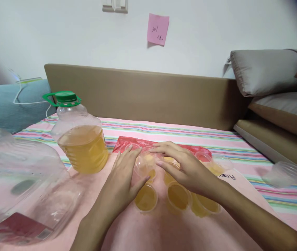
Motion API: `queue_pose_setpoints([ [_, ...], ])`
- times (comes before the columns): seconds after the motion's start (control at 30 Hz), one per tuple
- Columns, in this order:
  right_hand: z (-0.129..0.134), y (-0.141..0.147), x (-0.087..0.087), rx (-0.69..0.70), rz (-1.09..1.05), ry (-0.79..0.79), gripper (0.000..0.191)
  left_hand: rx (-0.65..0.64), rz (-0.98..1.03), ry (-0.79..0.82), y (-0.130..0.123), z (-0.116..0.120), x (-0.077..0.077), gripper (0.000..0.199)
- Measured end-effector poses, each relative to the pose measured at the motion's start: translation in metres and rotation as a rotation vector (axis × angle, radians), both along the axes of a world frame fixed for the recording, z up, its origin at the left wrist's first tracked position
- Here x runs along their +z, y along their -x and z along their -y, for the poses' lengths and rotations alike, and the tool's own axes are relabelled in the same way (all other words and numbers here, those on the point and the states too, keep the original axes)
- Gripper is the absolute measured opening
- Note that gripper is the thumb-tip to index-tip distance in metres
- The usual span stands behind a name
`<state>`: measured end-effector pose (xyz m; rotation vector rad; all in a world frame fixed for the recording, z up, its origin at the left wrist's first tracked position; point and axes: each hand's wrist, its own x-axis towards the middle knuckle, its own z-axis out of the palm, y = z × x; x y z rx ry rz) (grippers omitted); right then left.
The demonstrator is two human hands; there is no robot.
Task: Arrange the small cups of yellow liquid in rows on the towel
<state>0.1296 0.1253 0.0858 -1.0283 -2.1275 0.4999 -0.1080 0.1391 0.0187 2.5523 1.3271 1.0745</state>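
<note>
Several clear plastic cups of yellow liquid stand on a pink cloth. In the front row are a left cup, a middle cup and a right cup. My left hand is over the left side of the group, fingers stretched and thumb apart. From the right, my right hand reaches over the rear cups, its fingers extended and spread. Between my fingertips shows a clear round plastic piece; whether either hand touches it I cannot tell. My right hand partly hides the cups behind it.
A large jug with a green cap holds yellow liquid at left. Nearer lies another big clear jug on its side. Red plastic lies behind the cups. Clear stacked cups lie at right, below pillows. A headboard stands behind.
</note>
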Motion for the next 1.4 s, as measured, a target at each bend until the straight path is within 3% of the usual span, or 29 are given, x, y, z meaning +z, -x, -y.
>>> queue_pose_setpoints([
  [0.1,0.0,-0.001,-0.001,-0.014,-0.014,0.013,0.034,-0.009,-0.004,-0.015,-0.001,0.0,0.001,0.061],
  [0.47,0.005,-0.003,-0.005,-0.095,-0.063,0.076,0.096,-0.006,0.008,0.006,-0.004,0.001,0.002,0.061],
  [0.67,0.003,-0.002,-0.006,-0.112,-0.126,0.108,0.081,0.0,0.062,0.074,-0.006,0.005,0.005,0.061],
  [0.8,0.001,-0.002,-0.005,-0.1,-0.141,0.109,0.086,-0.006,0.062,0.09,-0.005,0.004,0.006,0.061],
  [0.93,0.002,-0.001,-0.001,-0.052,-0.022,0.07,0.052,-0.015,0.053,0.076,-0.003,0.002,0.004,0.063],
  [1.13,0.003,-0.001,0.002,-0.059,-0.003,0.091,0.045,-0.019,0.032,0.088,-0.004,0.002,0.002,0.063],
  [1.27,0.004,-0.002,0.004,-0.083,-0.002,0.121,0.059,-0.014,0.019,0.093,-0.003,0.002,0.002,0.062],
  [1.4,0.004,-0.004,0.004,-0.052,0.071,0.091,0.041,-0.032,0.001,0.078,-0.003,0.001,0.001,0.062],
])
